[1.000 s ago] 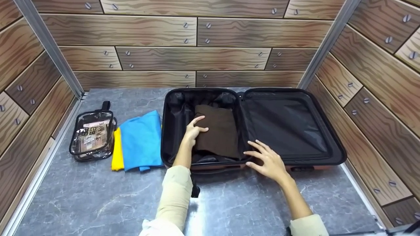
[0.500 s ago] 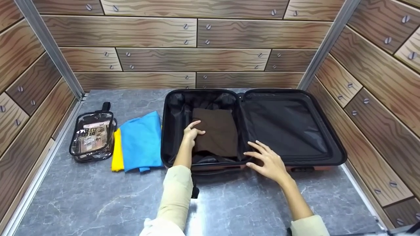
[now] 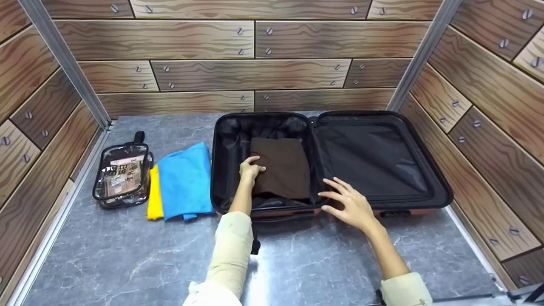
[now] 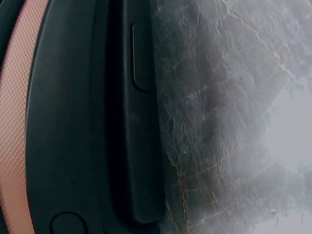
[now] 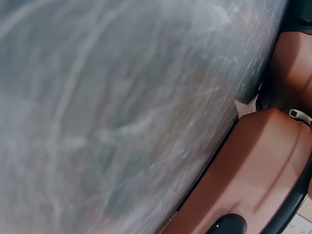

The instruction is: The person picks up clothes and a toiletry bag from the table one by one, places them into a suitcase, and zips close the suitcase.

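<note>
In the head view, a folded brown cloth lies in the left half of an opened black-lined suitcase. My left hand rests at the cloth's left edge, forefinger and thumb on top; its other fingers are hidden. Over the near edge of the suitcase, close to the hinge between the halves, my right hand spreads its fingers and holds nothing. Close up, the left wrist view has the black side handle and the pinkish shell. The right wrist view catches the ribbed shell. Neither wrist view includes a hand.
Left of the suitcase lie a folded blue cloth and a yellow cloth partly under it. Farther left is a clear zip pouch with items inside. Plank-patterned walls enclose the grey marbled tabletop.
Early on, the left hand and the brown cloth shifted slightly toward the person and left. Since then both have barely moved. The right hand stays at the suitcase edge; the view has tilted slightly.
</note>
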The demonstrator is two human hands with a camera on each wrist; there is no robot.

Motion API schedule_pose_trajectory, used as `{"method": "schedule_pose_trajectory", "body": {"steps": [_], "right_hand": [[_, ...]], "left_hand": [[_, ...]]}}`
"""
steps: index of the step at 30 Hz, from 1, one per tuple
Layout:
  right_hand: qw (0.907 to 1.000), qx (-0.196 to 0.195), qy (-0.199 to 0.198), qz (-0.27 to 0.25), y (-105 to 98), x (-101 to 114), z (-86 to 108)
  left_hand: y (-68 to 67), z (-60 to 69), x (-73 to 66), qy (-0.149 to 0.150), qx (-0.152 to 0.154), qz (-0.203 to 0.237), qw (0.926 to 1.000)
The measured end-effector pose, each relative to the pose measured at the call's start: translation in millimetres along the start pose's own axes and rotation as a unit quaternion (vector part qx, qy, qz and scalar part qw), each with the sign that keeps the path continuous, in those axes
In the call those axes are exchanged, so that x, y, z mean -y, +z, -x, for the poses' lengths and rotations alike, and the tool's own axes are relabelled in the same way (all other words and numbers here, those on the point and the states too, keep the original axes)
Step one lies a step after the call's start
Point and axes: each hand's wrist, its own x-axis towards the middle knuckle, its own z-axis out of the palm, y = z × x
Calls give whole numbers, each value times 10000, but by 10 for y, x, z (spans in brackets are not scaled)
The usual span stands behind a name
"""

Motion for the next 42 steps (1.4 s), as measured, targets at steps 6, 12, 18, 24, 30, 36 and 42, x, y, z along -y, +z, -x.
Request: {"method": "schedule_pose_trajectory", "body": {"steps": [6,12,18,24,30,36,42], "right_hand": [[10000,31,23,-11,7,-10,15],[10000,-24,-37,-22,13,-3,8],[10000,-2,-5,11,12,3,74],[9999,23,92,-42,-3,5,43],[9999,102,37,-57,-6,-4,-39],[9999,43,128,-88,-25,-18,-31],[9995,222,161,-138,-34,-5,-2]], "left_hand": [[63,-98,77,294,-298,-1081,9933],[-204,566,-453,492,-368,-1627,9848],[-355,1146,-809,376,-285,-2088,9768],[-356,1168,-876,567,-486,-2142,9739],[-482,1170,-1024,767,-481,-1624,9826],[-762,1199,-1186,2042,140,-666,9766],[-1385,1512,-1368,2784,278,289,9596]]}}
